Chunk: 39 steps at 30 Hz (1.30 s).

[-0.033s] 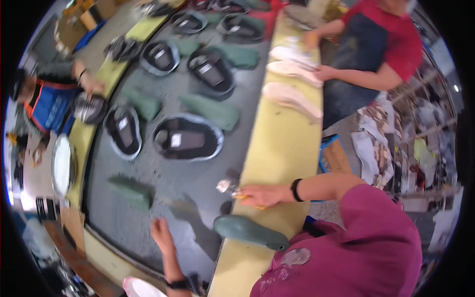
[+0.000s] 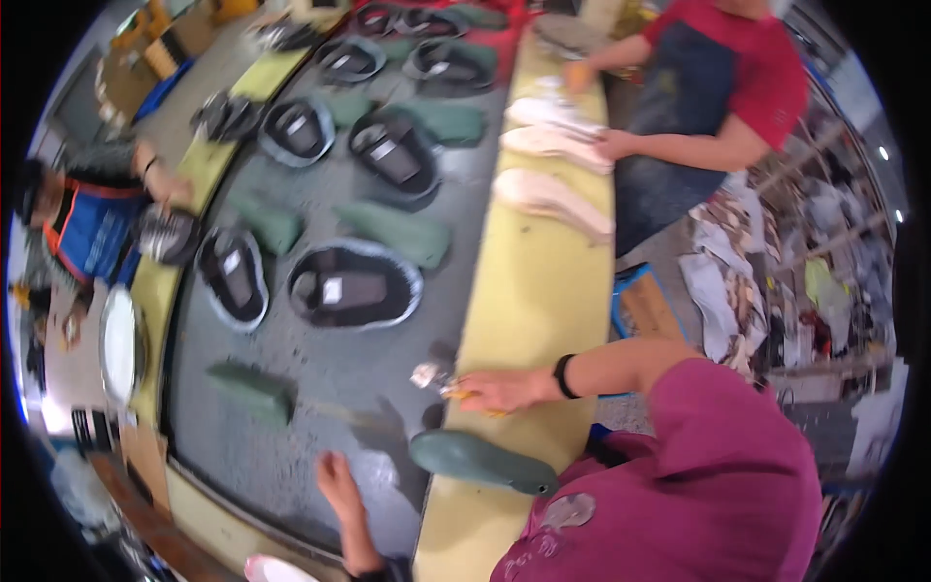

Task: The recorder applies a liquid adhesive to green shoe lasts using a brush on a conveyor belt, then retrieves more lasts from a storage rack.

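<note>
My right hand [image 2: 499, 390] is closed around the yellow handle of a brush [image 2: 452, 387]. The brush's pale, clumped head [image 2: 425, 375] sticks out over the dark belt. Just below, a smooth green foot-shaped piece [image 2: 485, 464] lies across the yellow ledge, one end over the belt and the other, with a small hole, against my magenta shirt. My left hand [image 2: 341, 485] is above the belt to the left of that piece and apart from it. It is blurred, its fingers look stretched out, and nothing shows in it.
Dark shoe uppers with pale rims [image 2: 355, 283] and green pieces [image 2: 250, 392] stand along the belt [image 2: 339, 373]. On the right ledge [image 2: 524, 291], a co-worker [image 2: 713, 107] handles pale soles [image 2: 553, 202]. Another person [image 2: 97, 213] holds a shoe [image 2: 170, 233] at left. White basins [image 2: 120, 344] stand at left and bottom.
My left hand has moved right and nearer to me, closer to the green piece on the ledge. My right hand keeps the brush in nearly the same place. The whole view has shifted slightly.
</note>
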Motion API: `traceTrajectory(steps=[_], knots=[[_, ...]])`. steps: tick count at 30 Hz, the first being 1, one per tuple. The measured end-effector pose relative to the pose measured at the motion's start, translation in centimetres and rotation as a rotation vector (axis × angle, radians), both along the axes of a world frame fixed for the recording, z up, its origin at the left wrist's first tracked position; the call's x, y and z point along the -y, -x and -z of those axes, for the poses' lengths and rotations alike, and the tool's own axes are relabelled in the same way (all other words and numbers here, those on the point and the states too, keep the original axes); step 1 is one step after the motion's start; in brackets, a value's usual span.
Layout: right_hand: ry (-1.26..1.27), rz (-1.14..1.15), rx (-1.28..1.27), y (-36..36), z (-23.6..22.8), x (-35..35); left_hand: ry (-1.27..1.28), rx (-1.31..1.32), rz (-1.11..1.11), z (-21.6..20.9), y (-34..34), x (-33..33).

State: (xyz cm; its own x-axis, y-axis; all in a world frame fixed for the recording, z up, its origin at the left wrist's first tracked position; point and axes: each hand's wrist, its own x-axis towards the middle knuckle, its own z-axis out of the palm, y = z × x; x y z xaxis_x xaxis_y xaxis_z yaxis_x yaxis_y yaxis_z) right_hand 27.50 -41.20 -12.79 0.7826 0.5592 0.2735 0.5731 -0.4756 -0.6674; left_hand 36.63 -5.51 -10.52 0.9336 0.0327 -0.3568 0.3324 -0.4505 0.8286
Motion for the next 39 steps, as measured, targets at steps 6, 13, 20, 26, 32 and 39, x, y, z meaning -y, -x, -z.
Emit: traceTrajectory(steps=[6,13,20,26,32,39], knots=[[0.067,-0.007,0.139,0.0,-0.9,-1.8,-0.317,0.164,0.317,-3.5,17.8,12.3],[-0.339,0.102,-0.630,0.0,-3.9,-2.8,0.555,-0.118,-0.038,-6.2,20.4,12.4],[-0.308,0.093,0.282,-1.2,-4.5,0.2,-0.452,0.156,0.071,-5.2,17.3,15.6],[-0.457,-0.043,0.013,-0.6,-7.7,0.7,0.030,-0.072,-0.055,-5.2,16.9,13.1],[-0.565,-0.122,-0.271,-0.5,-12.7,-0.4,0.466,-0.167,-0.029,-7.0,17.6,12.1],[-0.532,0.032,-0.646,-1.2,-9.5,-0.6,0.681,-0.205,-0.096,-6.9,16.0,10.6]])
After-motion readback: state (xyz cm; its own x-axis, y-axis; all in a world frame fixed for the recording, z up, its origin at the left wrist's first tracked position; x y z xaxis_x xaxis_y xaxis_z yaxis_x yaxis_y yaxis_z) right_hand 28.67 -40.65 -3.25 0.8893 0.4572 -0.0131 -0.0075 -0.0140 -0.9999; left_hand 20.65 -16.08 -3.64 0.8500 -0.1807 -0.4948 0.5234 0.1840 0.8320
